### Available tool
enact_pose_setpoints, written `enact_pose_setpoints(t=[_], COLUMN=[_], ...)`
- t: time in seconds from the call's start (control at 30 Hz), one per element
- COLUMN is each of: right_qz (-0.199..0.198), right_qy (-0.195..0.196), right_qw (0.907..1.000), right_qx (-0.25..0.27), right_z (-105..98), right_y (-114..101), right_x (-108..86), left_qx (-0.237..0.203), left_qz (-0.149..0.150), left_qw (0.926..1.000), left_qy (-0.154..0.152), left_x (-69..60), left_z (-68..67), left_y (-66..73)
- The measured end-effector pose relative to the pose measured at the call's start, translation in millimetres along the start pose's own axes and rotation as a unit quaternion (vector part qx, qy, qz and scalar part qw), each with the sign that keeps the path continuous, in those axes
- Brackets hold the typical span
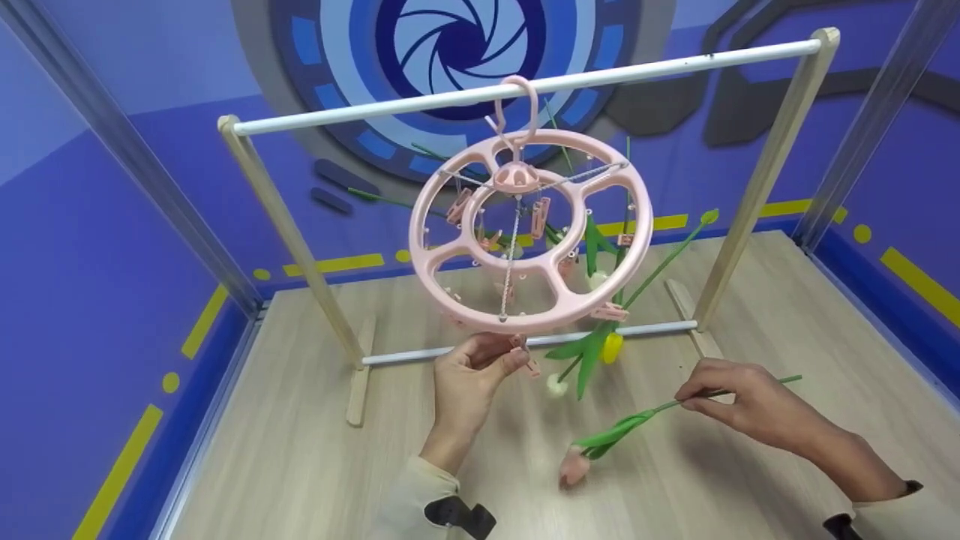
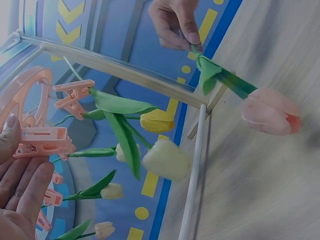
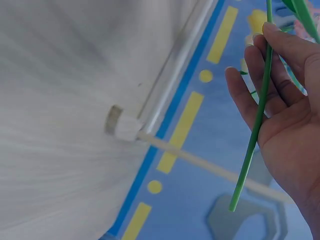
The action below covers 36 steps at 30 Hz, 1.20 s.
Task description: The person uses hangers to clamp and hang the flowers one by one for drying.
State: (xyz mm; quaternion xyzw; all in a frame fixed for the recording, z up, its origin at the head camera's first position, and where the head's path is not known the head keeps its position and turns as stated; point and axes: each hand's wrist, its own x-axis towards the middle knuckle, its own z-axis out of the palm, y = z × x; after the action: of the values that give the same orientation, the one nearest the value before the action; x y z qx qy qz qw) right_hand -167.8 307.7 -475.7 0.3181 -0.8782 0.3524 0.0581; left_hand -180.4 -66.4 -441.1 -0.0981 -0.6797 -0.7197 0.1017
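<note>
A round pink clip hanger [image 1: 574, 304] hangs by its hook from a white rail. At its near rim my left hand [image 1: 469, 386] pinches a pink clothespin [image 2: 44, 141] between thumb and fingers. My right hand [image 1: 757, 405] holds a pink artificial tulip [image 1: 575, 466] by its green stem [image 3: 256, 125], thumb against fingertips. The tulip's head points down to the left, above the table. Other tulips hang head-down from the hanger's clips, among them a yellow tulip [image 2: 157, 120] and a white tulip [image 2: 166, 159]. Parts of these are hidden behind the hanger in the head view.
The white rail [image 1: 360, 112] rests on two wooden posts [image 1: 765, 180] with feet on the table. A lower white bar [image 1: 652, 329] joins the posts. Blue patterned panels [image 1: 187, 187] stand behind and at both sides of the wooden table [image 1: 300, 472].
</note>
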Motion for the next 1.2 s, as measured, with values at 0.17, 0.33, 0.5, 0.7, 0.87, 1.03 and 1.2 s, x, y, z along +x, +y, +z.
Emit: enact_pose_setpoints(t=[0.17,0.33,0.5,0.7,0.87,1.03,1.2], right_qz=[-0.048,-0.073,-0.080,-0.084,-0.065,-0.063,-0.070], right_qy=[0.028,0.046,0.063,0.086,0.090,0.096,0.109], right_qw=[0.9984,0.9962,0.9947,0.9925,0.9938,0.9933,0.9916], right_qx=[0.011,0.016,0.016,0.019,0.014,0.011,0.007], right_z=[4,9,15,21,25,29,34], right_y=[-16,-30,-39,-47,-54,-60,-64], right_x=[10.5,20.8,32.0,43.3,50.0,56.7,63.5], left_qx=[-0.009,-0.008,-0.008,-0.010,-0.023,-0.044,0.012], left_qz=[0.004,-0.003,-0.008,-0.012,-0.019,-0.032,-0.014], left_qw=[0.9999,1.0000,0.9999,0.9996,0.9992,0.9981,0.9992], left_qy=[-0.003,-0.003,-0.010,-0.024,-0.027,-0.029,-0.037], left_x=[-0.7,-2.4,-4.2,-6.0,-6.8,-7.4,-7.3], left_z=[1.5,5.0,8.9,12.9,18.2,24.1,28.1], left_y=[-0.5,0.2,3.2,5.6,7.7,10.4,12.4])
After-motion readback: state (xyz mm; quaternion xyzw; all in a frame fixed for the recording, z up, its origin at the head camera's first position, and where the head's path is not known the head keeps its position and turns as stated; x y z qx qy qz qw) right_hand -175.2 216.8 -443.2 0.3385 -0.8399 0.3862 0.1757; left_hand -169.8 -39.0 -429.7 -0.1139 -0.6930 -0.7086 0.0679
